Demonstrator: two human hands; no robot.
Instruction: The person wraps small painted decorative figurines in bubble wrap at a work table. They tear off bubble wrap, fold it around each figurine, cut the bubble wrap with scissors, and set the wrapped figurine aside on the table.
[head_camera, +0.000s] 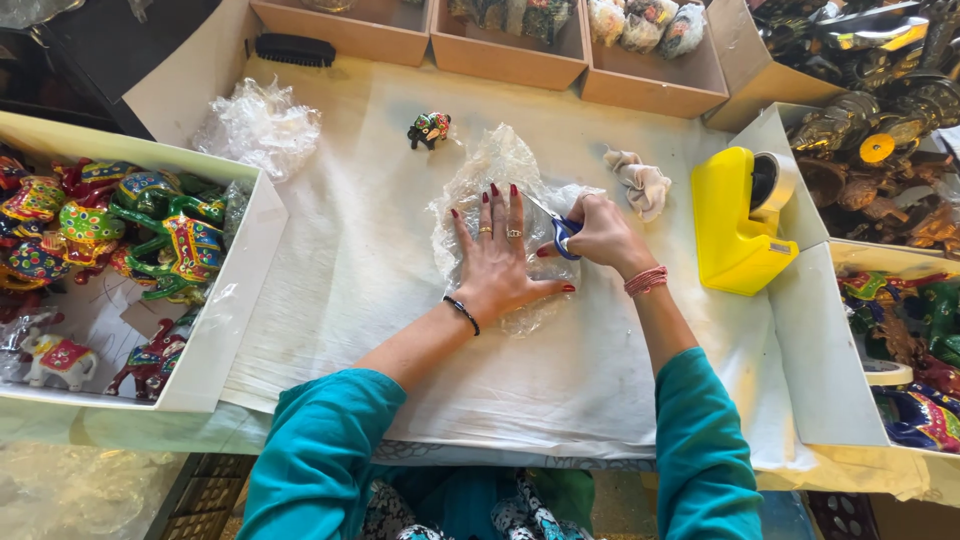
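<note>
The white cloth-covered table (360, 270) is hemmed in on three sides: a white open box of brightly painted animal figurines (215, 330) stands along its left edge, a row of brown cardboard trays (505, 60) runs across the far edge, and more white boxes of figurines (810, 350) crowd the right. The bare stretch of cloth lies in the middle and toward the near edge, between the person's teal sleeves.

A crinkled sheet of clear bubble wrap (495, 165) lies at the centre of the table, its long axis running from the far side toward the person, slightly tilted.

The left hand (495, 265) lies flat on the sheet, fingers spread wide and pointing away, palm pressing it down. The right hand (600, 235) is closed around the blue handles of a pair of scissors (558, 228), whose blades point left and away across the wrap, just beside the left hand's fingers.

A yellow plastic tape dispenser (735, 225) stands to the right of the hands, a small crumpled beige rag (640, 180) near it. A small painted elephant figurine (429, 128) stands apart beyond the wrap, and a loose bundle of clear plastic (260, 125) sits at the far left.
</note>
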